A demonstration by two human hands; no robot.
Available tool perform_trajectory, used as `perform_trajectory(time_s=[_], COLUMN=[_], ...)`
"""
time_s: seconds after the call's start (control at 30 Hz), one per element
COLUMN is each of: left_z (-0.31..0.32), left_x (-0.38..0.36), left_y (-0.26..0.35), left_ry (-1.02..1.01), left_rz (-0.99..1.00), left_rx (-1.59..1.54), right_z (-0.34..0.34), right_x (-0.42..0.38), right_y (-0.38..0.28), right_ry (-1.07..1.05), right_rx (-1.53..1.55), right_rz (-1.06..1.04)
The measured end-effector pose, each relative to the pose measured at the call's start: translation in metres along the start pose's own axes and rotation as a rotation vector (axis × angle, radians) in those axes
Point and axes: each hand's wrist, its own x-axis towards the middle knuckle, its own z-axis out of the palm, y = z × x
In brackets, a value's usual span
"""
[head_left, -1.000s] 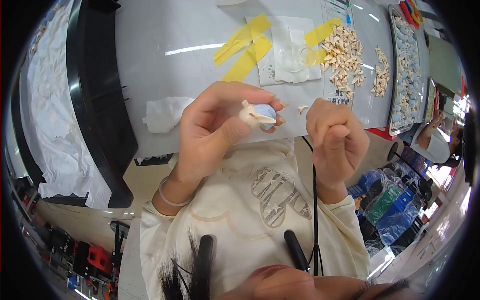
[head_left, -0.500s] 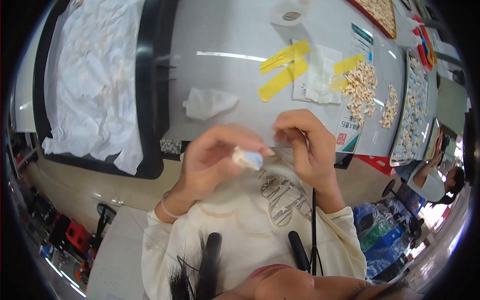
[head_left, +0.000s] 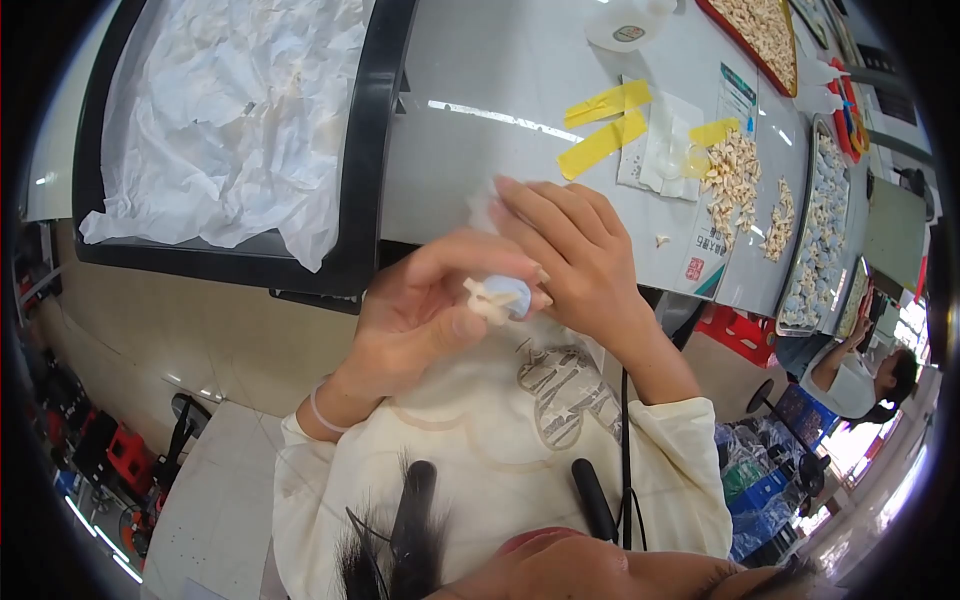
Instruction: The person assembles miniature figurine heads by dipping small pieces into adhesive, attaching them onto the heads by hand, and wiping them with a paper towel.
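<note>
My left hand is closed around a small pale-blue piece with cream-coloured bits on its end, held in front of my chest. Just right of it, my right hand reaches forward over the table edge. Its fingertips are at a thin white tissue, which is blurred and appears pinched. The right thumb is hidden behind the hand. Further right on the table lies a pile of small cream-coloured pieces.
A black-framed tray lined with crumpled white paper stands at left. Yellow tape strips, a white bottle and a tray of blue-and-cream pieces are on the table. A person sits at far right.
My right hand has moved forward from beside my left hand to the tissue, which has left its spot on the table. My left hand keeps its piece. The view has shifted slightly.
</note>
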Motion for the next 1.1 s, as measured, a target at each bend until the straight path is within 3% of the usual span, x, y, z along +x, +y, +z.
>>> perform_trajectory(time_s=[0.1, 0.2, 0.27, 0.3, 0.37, 0.4, 0.47, 0.5, 0.57, 0.67, 0.8, 0.87, 0.9, 0.97, 1.03, 1.1], left_z=[0.001, -0.002, -0.002, -0.001, -0.002, -0.002, 0.002, 0.003, 0.003, 0.001, 0.001, 0.002, 0.003, 0.008, 0.010, 0.010], left_x=[0.002, 0.002, 0.003, 0.003, 0.005, 0.006, 0.007, 0.008, 0.007, 0.007, 0.011, 0.014, 0.015, 0.013, 0.014, 0.016], left_y=[-0.004, -0.006, -0.009, -0.010, -0.013, -0.015, -0.015, -0.015, -0.019, -0.027, -0.026, -0.024, -0.024, -0.025, -0.024, -0.023], left_ry=[0.061, -0.006, 0.010, 0.026, 0.018, 0.010, 0.017, 0.028, 0.037, 0.054, 0.086, 0.050, 0.012, 0.037, 0.050, 0.038], left_rz=[0.025, 0.023, 0.035, 0.046, 0.112, 0.181, 0.206, 0.234, 0.227, 0.219, 0.269, 0.331, 0.394, 0.368, 0.348, 0.471], left_rx=[-0.029, -0.105, -0.075, -0.046, 0.056, 0.157, 0.223, 0.292, 0.295, 0.300, 0.298, 0.439, 0.579, 0.585, 0.589, 0.770], right_z=[-0.004, -0.011, -0.024, -0.030, -0.044, -0.049, -0.055, -0.050, -0.034, -0.028, -0.036, -0.032, -0.034, -0.038, -0.031, -0.031], right_x=[-0.013, -0.017, -0.017, -0.014, -0.006, -0.002, 0.003, 0.001, -0.006, -0.012, -0.023, -0.031, -0.030, -0.026, -0.027, -0.029], right_y=[0.004, 0.005, 0.000, -0.005, -0.014, -0.015, -0.016, -0.017, -0.016, -0.008, 0.003, 0.007, 0.005, -0.002, -0.002, -0.001], right_ry=[0.036, 0.053, 0.197, 0.194, 0.387, 0.388, 0.093, 0.095, 0.366, 0.411, 0.317, 0.351, 0.351, 0.380, 0.377, 0.333], right_rx=[-0.029, -0.028, 0.348, 0.351, 0.376, 0.373, 0.393, 0.394, 0.196, 0.243, 0.299, 0.484, 0.486, 0.596, 0.572, 0.503], right_rz=[-0.029, 0.030, 0.283, 0.287, 0.245, 0.249, -0.034, -0.030, -0.139, -0.166, -0.125, 0.180, 0.185, 0.230, 0.145, 0.109])
